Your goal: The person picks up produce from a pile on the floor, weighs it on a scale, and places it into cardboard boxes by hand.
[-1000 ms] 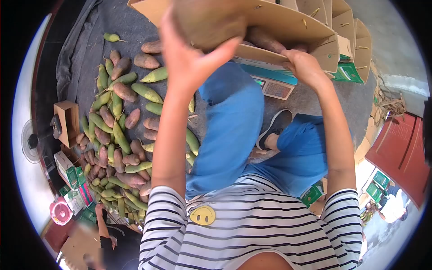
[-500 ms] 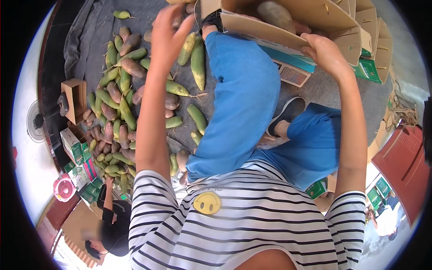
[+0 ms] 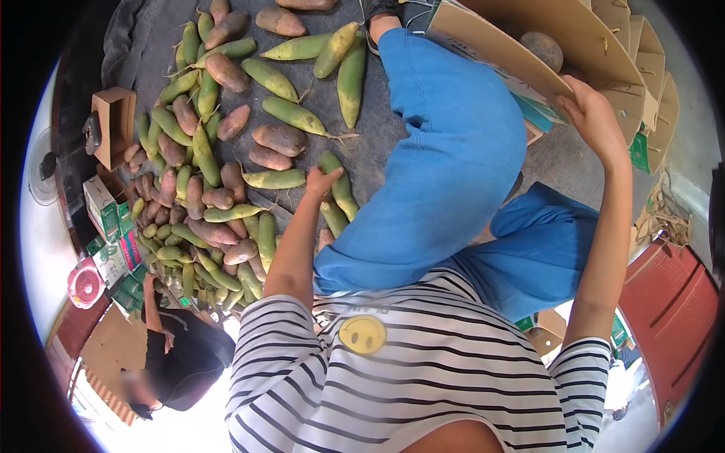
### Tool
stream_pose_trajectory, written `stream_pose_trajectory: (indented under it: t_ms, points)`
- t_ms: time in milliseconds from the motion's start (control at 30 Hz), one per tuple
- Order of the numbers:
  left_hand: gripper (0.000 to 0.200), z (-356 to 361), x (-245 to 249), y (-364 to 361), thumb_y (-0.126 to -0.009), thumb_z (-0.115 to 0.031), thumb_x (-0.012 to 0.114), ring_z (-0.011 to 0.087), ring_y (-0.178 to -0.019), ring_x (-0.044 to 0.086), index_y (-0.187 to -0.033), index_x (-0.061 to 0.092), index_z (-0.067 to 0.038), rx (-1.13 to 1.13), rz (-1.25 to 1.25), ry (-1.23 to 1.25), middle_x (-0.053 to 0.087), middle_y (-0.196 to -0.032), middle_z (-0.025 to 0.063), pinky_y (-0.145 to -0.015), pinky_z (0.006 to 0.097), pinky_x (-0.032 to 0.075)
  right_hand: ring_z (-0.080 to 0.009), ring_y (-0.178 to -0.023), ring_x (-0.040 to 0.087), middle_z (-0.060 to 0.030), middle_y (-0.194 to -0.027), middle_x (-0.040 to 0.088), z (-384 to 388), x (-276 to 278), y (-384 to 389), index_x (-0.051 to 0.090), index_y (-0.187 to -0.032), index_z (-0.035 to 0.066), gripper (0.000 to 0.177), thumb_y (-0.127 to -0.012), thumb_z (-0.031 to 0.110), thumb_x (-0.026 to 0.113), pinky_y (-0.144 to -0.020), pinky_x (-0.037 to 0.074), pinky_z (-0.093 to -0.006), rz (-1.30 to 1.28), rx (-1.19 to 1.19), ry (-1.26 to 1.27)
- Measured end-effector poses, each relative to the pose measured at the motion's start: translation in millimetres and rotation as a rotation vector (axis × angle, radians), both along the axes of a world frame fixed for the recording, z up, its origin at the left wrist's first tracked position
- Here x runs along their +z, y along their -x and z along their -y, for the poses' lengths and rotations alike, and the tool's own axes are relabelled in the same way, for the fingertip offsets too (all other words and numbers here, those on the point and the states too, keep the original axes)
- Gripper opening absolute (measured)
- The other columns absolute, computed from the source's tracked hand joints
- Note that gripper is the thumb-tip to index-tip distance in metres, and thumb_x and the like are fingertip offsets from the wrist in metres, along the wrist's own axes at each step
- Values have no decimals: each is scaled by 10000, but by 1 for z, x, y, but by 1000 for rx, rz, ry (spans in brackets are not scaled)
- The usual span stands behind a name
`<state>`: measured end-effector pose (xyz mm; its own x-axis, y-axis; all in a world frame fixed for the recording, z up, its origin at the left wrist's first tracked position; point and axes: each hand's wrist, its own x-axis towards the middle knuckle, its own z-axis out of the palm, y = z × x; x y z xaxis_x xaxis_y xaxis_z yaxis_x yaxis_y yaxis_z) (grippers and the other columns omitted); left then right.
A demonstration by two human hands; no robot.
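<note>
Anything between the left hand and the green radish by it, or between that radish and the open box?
Nothing visible between left hand and radish. Between radish and box: the bent leg, then the near wall.

Single head-worn view, directed forward and steeply downward over the black-and-white striped shirt (image 3: 423, 362) and blue trousers (image 3: 453, 151).

White short-sleeved T-shirt (image 3: 430, 377) in the lower center, thin black horizontal stripes over body and both sleeves (image 3: 276, 340), plain white round neckline (image 3: 423, 432) at bottom edge. Yellow round smiley (image 3: 362, 334) on chest, oval eyes; faint gray lettering (image 3: 368, 308) just above, too small to read. Loose plain blue trousers (image 3: 461, 143), mid-frame, visible seam stitching. Black shoe (image 3: 384, 9) at top center, partly cut off.
</note>
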<state>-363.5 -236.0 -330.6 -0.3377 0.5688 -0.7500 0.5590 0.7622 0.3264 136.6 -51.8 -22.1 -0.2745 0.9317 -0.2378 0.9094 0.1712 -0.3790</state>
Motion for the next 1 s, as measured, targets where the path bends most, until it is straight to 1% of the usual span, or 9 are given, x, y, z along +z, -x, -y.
stream_pose_trajectory:
  t_ms: [167,367,467,667,733,800,867,933,1000]
  points:
    - [803,-13,10,-29,-621,-408,774,352,-1053,569,-1129,434,113,-1,-75,76,555,-1117,293,-879,387,460,-377,-989,557,-209,-1047,599,3,-12,-10,545,-1119,6,318,-822,106,597,-845,445,-397,76,33,-95]
    - [629,-39,74,-48,-658,-257,770,297,-913,581,-1105,447,46,-91,30,-536,579,-999,204,-828,359,456,-378,-930,564,-183,-975,605,3,4,2,556,-1038,25,253,-807,120,595,-775,458,-442,99,-37,-37]
    - [553,-93,170,-77,-734,-119,744,168,-936,525,-1170,434,24,-30,122,-821,532,-1053,108,-816,296,445,-368,-919,569,-172,-935,605,3,2,0,543,-995,23,213,-805,110,586,-761,460,-445,118,-26,-22]
    - [579,-171,356,-158,-750,17,673,306,-1106,530,-1242,372,65,195,473,-1575,504,-1211,215,-941,427,461,-348,-923,573,-156,-944,609,5,-4,-3,526,-964,31,177,-795,72,559,-755,465,-448,110,-36,-30]
    - [573,-189,388,-191,-730,-2,690,329,-1111,528,-1219,402,80,44,726,-1835,516,-1194,229,-943,439,461,-344,-902,581,-161,-914,612,7,-6,-5,545,-950,30,158,-795,61,533,-745,465,-448,84,-36,-61]
    - [582,-199,407,-223,-700,-60,738,316,-1074,551,-1195,454,52,-34,639,-1673,529,-1188,205,-916,431,465,-339,-858,595,-170,-855,618,7,-9,-5,581,-925,25,160,-799,43,484,-722,464,-448,54,-21,-122]
    - [577,-223,386,-254,-691,-92,750,290,-1010,574,-1189,479,17,-791,326,-1667,553,-1163,168,-871,418,460,-348,-915,580,-170,-925,615,6,-7,-6,562,-970,31,182,-793,64,535,-760,467,-444,73,-21,-53]
    - [574,-225,381,-274,-730,-125,741,293,-1064,526,-1227,479,-3,-957,96,-1579,539,-1170,146,-935,344,401,-353,-953,572,-175,-978,614,7,-8,-8,561,-1028,40,243,-788,76,568,-794,466,-441,104,-23,-47]
    - [545,-222,358,-258,-756,-112,717,254,-1076,535,-1229,468,-1,-833,203,-1537,528,-1197,136,-920,336,415,-354,-983,567,-183,-1030,614,4,-15,-12,572,-1111,46,329,-784,77,589,-836,461,-430,107,8,-78]
